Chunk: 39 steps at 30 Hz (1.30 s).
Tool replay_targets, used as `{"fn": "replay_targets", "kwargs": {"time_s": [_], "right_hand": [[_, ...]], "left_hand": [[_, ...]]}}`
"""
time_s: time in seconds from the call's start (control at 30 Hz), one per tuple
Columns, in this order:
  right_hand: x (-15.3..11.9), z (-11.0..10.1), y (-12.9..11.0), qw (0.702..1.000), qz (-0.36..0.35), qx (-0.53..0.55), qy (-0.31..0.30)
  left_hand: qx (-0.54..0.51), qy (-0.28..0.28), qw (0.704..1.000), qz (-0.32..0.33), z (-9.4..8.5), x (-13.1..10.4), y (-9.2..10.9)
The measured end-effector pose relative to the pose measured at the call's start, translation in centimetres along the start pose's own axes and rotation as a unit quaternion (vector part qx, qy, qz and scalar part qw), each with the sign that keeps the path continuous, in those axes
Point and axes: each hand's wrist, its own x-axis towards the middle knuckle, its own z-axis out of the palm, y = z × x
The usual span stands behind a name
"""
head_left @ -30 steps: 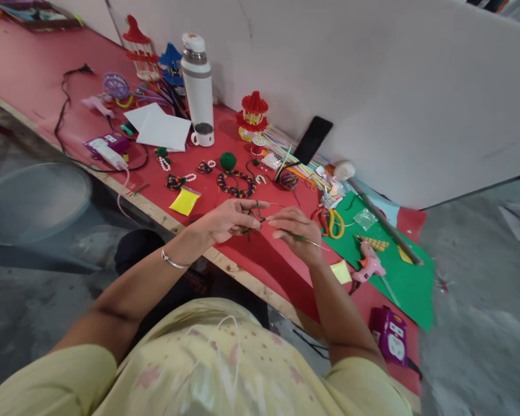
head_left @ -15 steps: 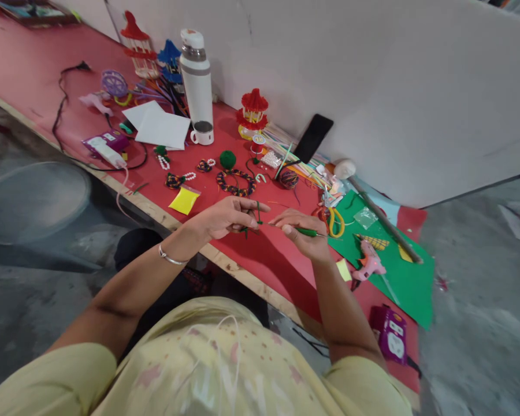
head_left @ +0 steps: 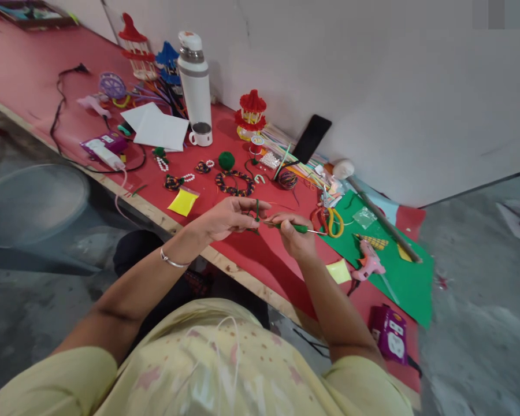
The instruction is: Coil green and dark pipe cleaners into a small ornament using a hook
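Note:
Green yarn (head_left: 257, 209) loops over the index finger of my left hand (head_left: 227, 218), whose thumb and fingers pinch it. My right hand (head_left: 295, 236) grips a crochet hook (head_left: 300, 229) with a green handle, its metal tip pointing left at the yarn by my left fingertips. Whether the tip is inside a loop is too small to tell. Just beyond my hands lie a dark braided yarn ring (head_left: 235, 183), a green ball of yarn (head_left: 226, 160) and a multicoloured yarn ball (head_left: 287, 179).
Orange-handled scissors (head_left: 328, 218), a pink glue gun (head_left: 368, 261) and a stick (head_left: 383, 225) rest on or by the green sheet (head_left: 409, 289) to the right. A white flask (head_left: 195, 86), a steel cup (head_left: 201, 134) and a phone (head_left: 312, 138) stand at the back. A yellow packet (head_left: 183, 201) lies left.
My right hand has moved left with the crochet hook, bringing its tip up to the yarn at my left fingers. My left hand stays nearly in place.

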Motion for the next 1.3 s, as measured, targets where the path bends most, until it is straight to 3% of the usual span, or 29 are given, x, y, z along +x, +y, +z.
{"fn": "replay_targets", "kwargs": {"time_s": [0.27, 0.53, 0.77, 1.0, 1.17, 1.3], "right_hand": [[0.4, 0.4, 0.5, 0.996, 0.028, 0.050, 0.066], [0.5, 0.3, 0.8, 0.994, 0.026, 0.060, 0.087], [0.3, 0.2, 0.9, 0.996, 0.015, 0.052, 0.068], [0.2, 0.1, 0.7, 0.992, 0.061, 0.096, 0.060], [0.4, 1.1, 0.5, 0.989, 0.034, 0.085, 0.119], [0.0, 1.7, -0.1, 0.989, -0.023, -0.020, 0.147]], "left_hand": [[-0.037, 0.067, 0.994, 0.077, 0.8, 0.2, -0.4], [-0.036, 0.111, 0.989, 0.090, 1.7, 0.4, -0.6], [-0.020, 0.119, 0.987, 0.102, 2.1, 0.5, -0.5], [-0.029, 0.098, 0.991, 0.091, 1.9, 0.6, -0.6], [-0.040, 0.118, 0.985, 0.117, 2.1, 0.8, -0.8], [-0.047, 0.144, 0.981, 0.123, 2.4, 1.0, -0.9]]}}
